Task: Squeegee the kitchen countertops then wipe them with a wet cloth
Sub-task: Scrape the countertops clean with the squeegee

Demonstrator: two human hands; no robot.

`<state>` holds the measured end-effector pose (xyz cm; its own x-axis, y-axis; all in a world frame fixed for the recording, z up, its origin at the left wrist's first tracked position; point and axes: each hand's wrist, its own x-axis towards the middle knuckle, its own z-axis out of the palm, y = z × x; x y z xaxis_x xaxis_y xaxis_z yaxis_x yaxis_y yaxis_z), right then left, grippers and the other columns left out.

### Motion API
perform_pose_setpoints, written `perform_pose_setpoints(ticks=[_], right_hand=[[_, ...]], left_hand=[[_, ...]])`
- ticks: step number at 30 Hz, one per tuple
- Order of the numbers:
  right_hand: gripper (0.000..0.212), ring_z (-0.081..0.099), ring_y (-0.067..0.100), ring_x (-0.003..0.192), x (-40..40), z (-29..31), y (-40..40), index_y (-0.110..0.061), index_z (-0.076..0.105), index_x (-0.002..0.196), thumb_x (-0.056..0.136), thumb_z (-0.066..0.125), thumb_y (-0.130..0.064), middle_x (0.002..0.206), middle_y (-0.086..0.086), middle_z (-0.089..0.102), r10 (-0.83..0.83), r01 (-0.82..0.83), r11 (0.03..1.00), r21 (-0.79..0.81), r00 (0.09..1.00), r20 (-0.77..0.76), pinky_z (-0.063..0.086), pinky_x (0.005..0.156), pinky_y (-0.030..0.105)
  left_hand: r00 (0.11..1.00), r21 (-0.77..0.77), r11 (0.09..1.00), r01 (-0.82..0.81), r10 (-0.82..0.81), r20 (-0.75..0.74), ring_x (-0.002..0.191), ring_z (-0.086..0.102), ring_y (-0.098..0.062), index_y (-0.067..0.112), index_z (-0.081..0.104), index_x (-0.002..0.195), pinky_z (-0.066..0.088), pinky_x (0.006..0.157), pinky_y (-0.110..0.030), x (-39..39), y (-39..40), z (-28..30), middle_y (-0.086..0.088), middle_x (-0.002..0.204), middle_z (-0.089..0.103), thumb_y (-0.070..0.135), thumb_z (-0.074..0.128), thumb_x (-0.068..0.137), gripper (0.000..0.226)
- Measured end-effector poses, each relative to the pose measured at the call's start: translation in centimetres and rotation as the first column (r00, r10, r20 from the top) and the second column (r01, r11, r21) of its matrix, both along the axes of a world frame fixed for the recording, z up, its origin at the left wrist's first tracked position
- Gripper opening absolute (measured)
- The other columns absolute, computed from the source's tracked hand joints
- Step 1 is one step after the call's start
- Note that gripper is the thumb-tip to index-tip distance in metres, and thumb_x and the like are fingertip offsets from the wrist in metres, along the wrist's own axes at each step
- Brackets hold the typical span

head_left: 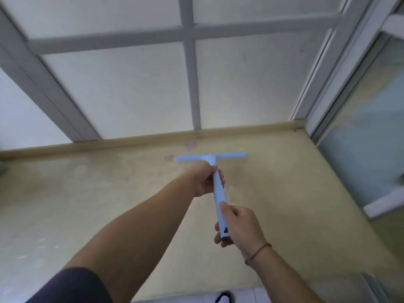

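1. We looked down on a beige tabletop that filled most of the lower view; its left stretch was smeared by blur, and its near edge was cut off by our own arms.
2. Behind it stood a frosted window with grey bars, its panes too soft for us to make out anything beyond them.
3. At the right, a glass panel in a pale frame ran out of the picture, and what lay behind it was hard to read.
4. Our left hand had its grip curled round the upper handle of the light blue squeegee, just below the blade; the fingers were mostly hidden behind the handle.
5. Our right hand had its grip wrapped round the handle's lower end, thumb laid along it, a thin bracelet at the wrist.
6. The squeegee's blade lay crosswise far back on the tabletop, near the raised rear edge; whether it touched the surface we could not tell.
7. Faint reddish marks showed just beyond the blade, too blurred to identify.
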<state>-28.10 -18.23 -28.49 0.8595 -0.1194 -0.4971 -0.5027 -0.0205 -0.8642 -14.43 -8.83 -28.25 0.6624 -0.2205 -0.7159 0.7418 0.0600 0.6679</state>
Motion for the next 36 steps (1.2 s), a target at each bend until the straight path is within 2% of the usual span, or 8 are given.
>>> perform_pose_setpoints(ticks=[7,12,15,18,24,27,36], right_hand=[[0.041,0.057,0.024,0.037,10.2,-1.8,-3.0,0.003,0.061,0.071,0.099,0.051,-0.027,0.058,0.013,0.062,-0.026,0.026,0.999,-0.042,1.000,-0.007,0.040,0.035,0.023],[0.040,0.058,0.024,0.037,14.2,-2.8,-4.0,-0.001,0.061,0.070,0.099,0.051,-0.027,0.059,0.013,0.062,-0.067,0.066,0.995,-0.076,0.998,-0.015,0.040,0.035,0.023],[0.039,0.059,0.025,0.037,15.2,-3.3,-4.5,-0.001,0.061,0.068,0.097,0.052,-0.026,0.056,0.012,0.063,-0.066,0.062,0.992,-0.108,0.997,-0.039,0.039,0.035,0.023],[0.037,0.061,0.025,0.039,14.8,-3.9,-4.9,-0.002,0.063,0.072,0.096,0.054,-0.028,0.057,0.011,0.063,-0.041,0.031,0.995,-0.098,0.994,-0.103,0.037,0.035,0.021],[0.038,0.062,0.026,0.039,12.2,-4.0,-5.3,0.002,0.064,0.079,0.097,0.053,-0.030,0.057,0.012,0.063,-0.036,0.023,0.995,-0.097,0.991,-0.129,0.035,0.034,0.020],[0.040,0.062,0.027,0.040,9.2,-4.0,-5.0,0.002,0.063,0.076,0.097,0.052,-0.029,0.057,0.012,0.063,-0.023,0.010,0.996,-0.090,0.990,-0.143,0.035,0.034,0.020],[0.043,0.061,0.028,0.041,-0.8,-3.0,-5.1,0.006,0.065,0.077,0.099,0.051,-0.029,0.057,0.013,0.063,0.024,-0.035,0.996,-0.079,0.991,-0.133,0.038,0.036,0.024]], left_hand=[[0.997,0.003,0.999,-0.041,0.041,-0.060,0.063,0.054,-0.020,0.002,0.052,0.084,0.051,0.061,-0.031,9.7,-3.3,-1.8,-0.008,0.073,0.053,0.021,0.040,0.103,0.029],[0.996,0.018,0.999,-0.043,0.044,-0.075,0.065,0.057,-0.021,-0.001,0.056,0.087,0.052,0.063,-0.033,13.9,-4.9,-2.7,-0.010,0.075,0.058,0.020,0.044,0.102,0.028],[0.993,0.034,0.999,-0.025,0.029,-0.115,0.067,0.062,-0.023,-0.004,0.058,0.087,0.054,0.061,-0.033,15.1,-4.8,-3.2,-0.012,0.068,0.065,0.017,0.047,0.101,0.027],[0.989,0.068,0.998,0.012,-0.001,-0.148,0.068,0.064,-0.023,-0.004,0.058,0.088,0.054,0.058,-0.033,15.0,-4.8,-3.7,-0.013,0.076,0.066,0.016,0.048,0.100,0.026],[0.982,0.088,0.995,0.053,-0.035,-0.186,0.062,0.068,-0.023,-0.004,0.062,0.091,0.059,0.061,-0.033,13.1,-5.0,-4.3,-0.012,0.065,0.070,0.017,0.051,0.099,0.026],[0.978,0.093,0.993,0.078,-0.058,-0.199,0.064,0.068,-0.023,-0.004,0.062,0.090,0.058,0.066,-0.034,10.4,-5.0,-4.5,-0.011,0.068,0.070,0.017,0.050,0.099,0.026],[0.977,0.069,0.997,0.040,-0.025,-0.211,0.066,0.067,-0.024,-0.004,0.062,0.091,0.058,0.066,-0.035,0.2,-4.7,-4.4,-0.012,0.067,0.069,0.017,0.052,0.098,0.024]])
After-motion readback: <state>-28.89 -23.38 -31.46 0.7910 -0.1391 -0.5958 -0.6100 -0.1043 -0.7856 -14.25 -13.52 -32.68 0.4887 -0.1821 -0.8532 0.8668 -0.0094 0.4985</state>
